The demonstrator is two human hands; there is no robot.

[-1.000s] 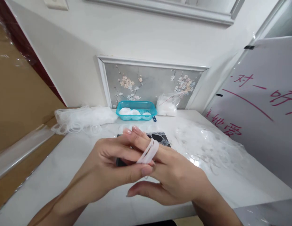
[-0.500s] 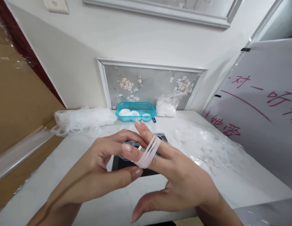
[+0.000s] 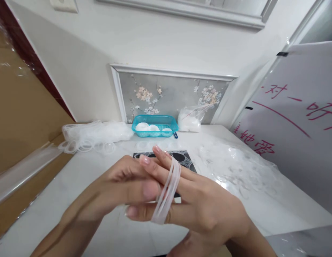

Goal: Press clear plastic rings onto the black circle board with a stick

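At lower centre, the white bands [image 3: 169, 191] loop around spread fingers [image 3: 144, 212] of our right hand [image 3: 208, 203]; we can't tell whether our left hand [image 3: 109, 191] grips them, and should keep the stretch even

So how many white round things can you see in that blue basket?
3, in a row: the left white piece, the middle white piece and the right white piece. The blue basket's front wall may hide more.
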